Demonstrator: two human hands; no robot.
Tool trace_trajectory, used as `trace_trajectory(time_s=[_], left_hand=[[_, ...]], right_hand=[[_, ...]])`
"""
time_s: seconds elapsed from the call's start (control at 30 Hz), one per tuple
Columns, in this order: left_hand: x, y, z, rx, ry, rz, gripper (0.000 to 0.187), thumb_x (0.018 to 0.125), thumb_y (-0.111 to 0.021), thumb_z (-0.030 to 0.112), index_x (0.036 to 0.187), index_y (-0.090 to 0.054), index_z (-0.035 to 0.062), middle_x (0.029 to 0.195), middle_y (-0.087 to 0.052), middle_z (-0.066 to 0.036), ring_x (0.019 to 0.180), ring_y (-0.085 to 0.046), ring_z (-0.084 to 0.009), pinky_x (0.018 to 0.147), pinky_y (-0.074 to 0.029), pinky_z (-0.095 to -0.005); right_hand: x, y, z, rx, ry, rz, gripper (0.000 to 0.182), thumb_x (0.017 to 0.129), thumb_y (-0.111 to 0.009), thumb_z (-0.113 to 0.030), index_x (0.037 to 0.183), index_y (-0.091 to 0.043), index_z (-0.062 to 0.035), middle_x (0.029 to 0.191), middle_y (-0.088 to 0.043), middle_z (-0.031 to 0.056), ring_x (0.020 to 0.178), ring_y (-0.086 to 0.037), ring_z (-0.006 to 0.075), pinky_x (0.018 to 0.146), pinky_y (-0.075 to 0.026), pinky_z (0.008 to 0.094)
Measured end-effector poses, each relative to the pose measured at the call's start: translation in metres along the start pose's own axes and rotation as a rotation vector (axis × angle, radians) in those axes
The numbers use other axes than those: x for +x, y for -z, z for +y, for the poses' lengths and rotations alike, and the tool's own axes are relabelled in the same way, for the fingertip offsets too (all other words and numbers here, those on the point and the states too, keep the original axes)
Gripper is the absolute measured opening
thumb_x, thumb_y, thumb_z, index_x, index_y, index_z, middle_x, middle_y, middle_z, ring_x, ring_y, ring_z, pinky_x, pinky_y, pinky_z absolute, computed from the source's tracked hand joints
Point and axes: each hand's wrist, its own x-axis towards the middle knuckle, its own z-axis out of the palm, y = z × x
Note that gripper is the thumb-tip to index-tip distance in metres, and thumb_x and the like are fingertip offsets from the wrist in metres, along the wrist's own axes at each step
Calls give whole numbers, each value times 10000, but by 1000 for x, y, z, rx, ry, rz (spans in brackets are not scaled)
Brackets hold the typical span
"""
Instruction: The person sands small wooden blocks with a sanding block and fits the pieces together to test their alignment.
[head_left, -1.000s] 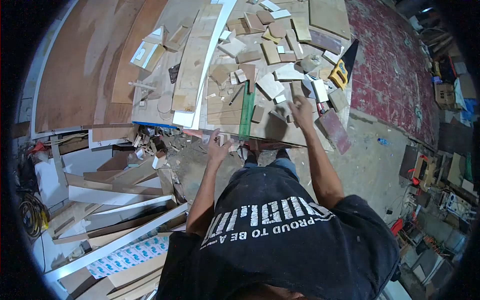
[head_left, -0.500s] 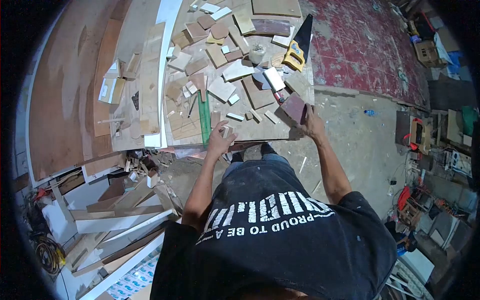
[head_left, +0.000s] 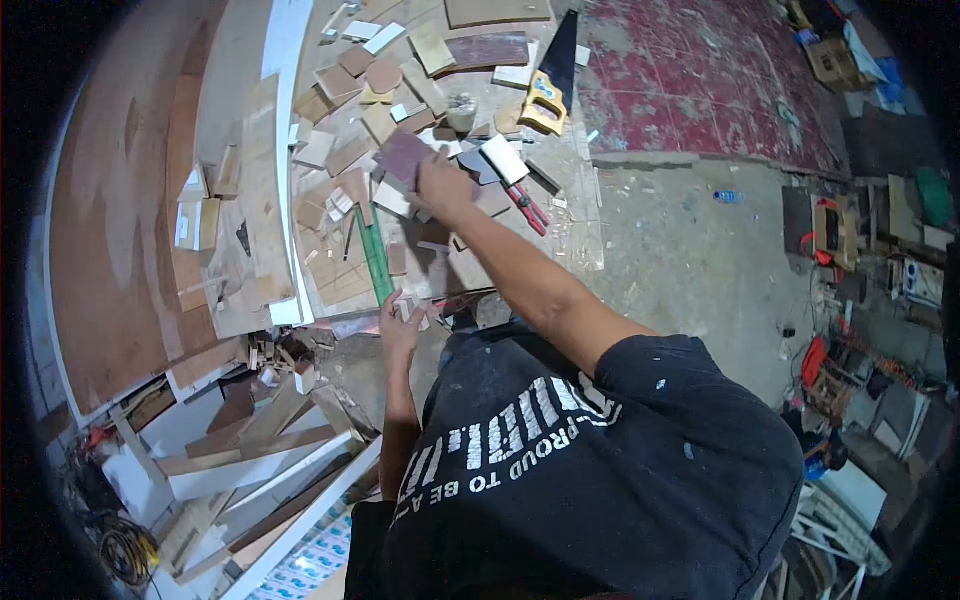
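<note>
My right hand [head_left: 447,188] reaches across the workbench, its fingers closed on a flat maroon block [head_left: 403,157] that looks like a sanding block. The block is over the scattered wood offcuts, left of a small whitish cup [head_left: 461,116]. At the bench's front edge, my left hand [head_left: 397,335] holds a small wooden block [head_left: 411,312] between thumb and fingers. Just above that hand lies a green ruler [head_left: 375,260], with a pencil [head_left: 349,240] to its left. A red utility knife [head_left: 527,211] and a white block [head_left: 504,159] sit right of my right hand.
A handsaw with a yellow handle [head_left: 545,103] lies at the bench's right side. Long boards [head_left: 130,180] stretch along the left. Stacked scrap wood [head_left: 250,450] fills the lower left floor. A blue bottle [head_left: 727,196] lies on the floor at right.
My right hand has swung left over the bench with the maroon block, from the right edge to above the offcuts. My left hand still holds the small block near the front edge.
</note>
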Motion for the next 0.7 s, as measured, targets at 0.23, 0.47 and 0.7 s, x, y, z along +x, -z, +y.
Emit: trace_trajectory(time_s=[0.23,0.47,0.7], left_hand=[[5,-6,4,58,55,-87,636,759,-782,88,1309,-477,0,1137,-592,-162,1049,-579,-225,904,-476,-336],[33,12,-15,230,-50,-72,617,746,-795,220,1275,-538,34,1208,-596,-230,1160,-557,-303,987,-429,-373],[44,10,-9,280,-117,-106,583,744,-790,203,1255,-557,50,1174,-622,-203,1123,-583,-295,970,-447,-377]], right_hand=[[-112,-9,58,264,21,-222,330,775,-663,-246,1034,-656,-42,1018,-649,226,946,-633,380,811,-500,461],[-176,14,195,188,-333,188,257,828,-634,-205,1007,-687,-28,935,-670,196,804,-674,351,719,-529,435],[-154,-10,134,15,-81,-31,270,855,-634,-255,1067,-644,-87,1040,-620,139,854,-648,371,718,-523,462]])
